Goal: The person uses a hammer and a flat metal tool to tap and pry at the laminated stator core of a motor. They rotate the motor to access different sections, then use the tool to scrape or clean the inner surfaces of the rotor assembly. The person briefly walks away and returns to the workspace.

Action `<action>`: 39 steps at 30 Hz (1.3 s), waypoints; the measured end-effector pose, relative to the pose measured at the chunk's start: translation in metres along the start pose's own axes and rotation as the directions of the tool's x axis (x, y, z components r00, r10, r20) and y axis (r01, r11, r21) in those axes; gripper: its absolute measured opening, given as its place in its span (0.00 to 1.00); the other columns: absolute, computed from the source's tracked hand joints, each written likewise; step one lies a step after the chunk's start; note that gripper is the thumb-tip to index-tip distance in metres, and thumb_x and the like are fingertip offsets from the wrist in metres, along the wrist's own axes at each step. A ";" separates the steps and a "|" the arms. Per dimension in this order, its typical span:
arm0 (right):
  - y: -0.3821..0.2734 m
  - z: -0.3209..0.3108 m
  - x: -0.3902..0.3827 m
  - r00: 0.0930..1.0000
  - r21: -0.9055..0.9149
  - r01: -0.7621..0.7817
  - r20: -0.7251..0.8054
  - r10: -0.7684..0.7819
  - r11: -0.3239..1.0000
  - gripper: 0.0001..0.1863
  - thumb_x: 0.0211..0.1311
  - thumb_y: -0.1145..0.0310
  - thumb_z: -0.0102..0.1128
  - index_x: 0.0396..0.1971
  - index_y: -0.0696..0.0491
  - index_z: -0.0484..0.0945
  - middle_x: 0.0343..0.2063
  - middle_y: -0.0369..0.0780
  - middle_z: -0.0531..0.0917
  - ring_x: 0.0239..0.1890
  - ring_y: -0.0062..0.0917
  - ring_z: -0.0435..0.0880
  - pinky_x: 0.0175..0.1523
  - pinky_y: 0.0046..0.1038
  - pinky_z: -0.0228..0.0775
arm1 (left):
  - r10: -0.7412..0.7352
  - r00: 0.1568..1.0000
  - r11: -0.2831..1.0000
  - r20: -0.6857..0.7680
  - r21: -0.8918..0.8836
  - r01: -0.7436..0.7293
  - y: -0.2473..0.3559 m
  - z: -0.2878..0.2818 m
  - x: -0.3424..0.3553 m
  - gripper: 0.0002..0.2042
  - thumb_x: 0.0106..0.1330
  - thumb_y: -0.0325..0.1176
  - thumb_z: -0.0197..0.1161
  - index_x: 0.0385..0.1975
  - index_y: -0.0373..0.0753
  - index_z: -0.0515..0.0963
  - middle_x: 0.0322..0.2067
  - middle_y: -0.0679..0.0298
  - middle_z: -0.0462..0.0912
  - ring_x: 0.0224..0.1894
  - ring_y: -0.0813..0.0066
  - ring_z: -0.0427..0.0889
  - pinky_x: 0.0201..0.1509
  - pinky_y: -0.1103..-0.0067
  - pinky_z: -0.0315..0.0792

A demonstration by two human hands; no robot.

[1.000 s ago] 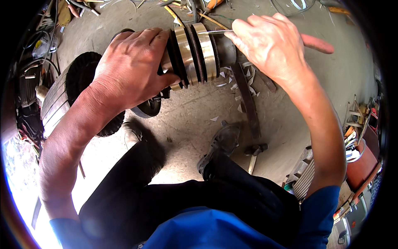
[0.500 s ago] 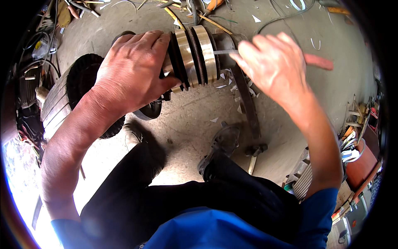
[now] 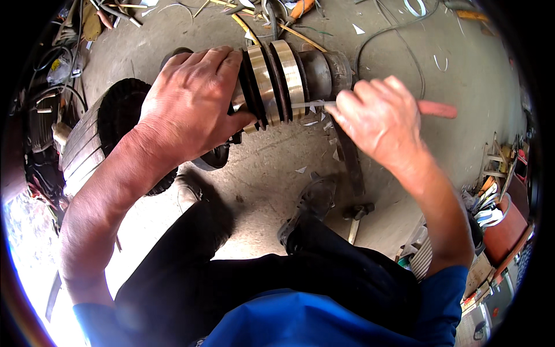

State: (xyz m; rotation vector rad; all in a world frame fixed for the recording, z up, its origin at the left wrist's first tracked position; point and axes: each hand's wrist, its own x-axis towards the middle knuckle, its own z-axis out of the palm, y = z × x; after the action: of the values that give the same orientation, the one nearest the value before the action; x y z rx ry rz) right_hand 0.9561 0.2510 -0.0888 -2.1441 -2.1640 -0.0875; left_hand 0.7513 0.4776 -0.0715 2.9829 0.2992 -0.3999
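The roller [image 3: 287, 75] lies crosswise in front of the person, above the floor [image 3: 260, 179] and beyond the feet. Its long axis runs left to right, with the right end tipped slightly away from the person. Two brass bands and several dark ridges circle it, and plain grey metal shows at its right end.

The left hand [image 3: 191, 107] lies over the roller's left part, palm down. Its fingers [image 3: 217, 58] are curled over the top and the thumb is on the near side, gripping it.

The right hand [image 3: 378, 118], slightly blurred, has its fingers [image 3: 351, 98] closed around the tool [image 3: 436, 109]. The tool's long axis is nearly level across the view: the red handle sticks out to the right and the thin blade [image 3: 315, 105] points left, its visible end over the near part of the right brass band. Whether blade and band touch, I cannot tell.

Left of the roller, a wheel [image 3: 81, 147] stands on edge near the left forearm. A dark strip [image 3: 350, 159] runs from below the roller's right end toward a hammer [image 3: 358, 211]. White scraps [image 3: 358, 29] dot the floor, and a red bin [image 3: 506, 234] stands far right.
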 end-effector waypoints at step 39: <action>-0.053 0.035 -0.064 0.937 0.426 -0.349 0.168 0.306 0.834 0.16 0.62 0.58 0.74 0.24 0.51 0.77 0.19 0.40 0.81 0.25 0.39 0.84 0.36 0.41 0.74 | 0.049 0.979 0.996 0.198 -0.078 -0.034 0.044 -0.010 0.084 0.49 0.58 0.58 0.77 0.71 0.29 0.64 0.60 0.41 0.79 0.67 0.49 0.77 0.75 0.62 0.68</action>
State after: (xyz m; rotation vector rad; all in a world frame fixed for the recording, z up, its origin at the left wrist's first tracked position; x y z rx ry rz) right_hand 0.9028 0.1911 -0.1291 -2.2169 -1.6022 0.5011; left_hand 0.8422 0.4511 -0.0803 2.8413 0.2253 -0.6622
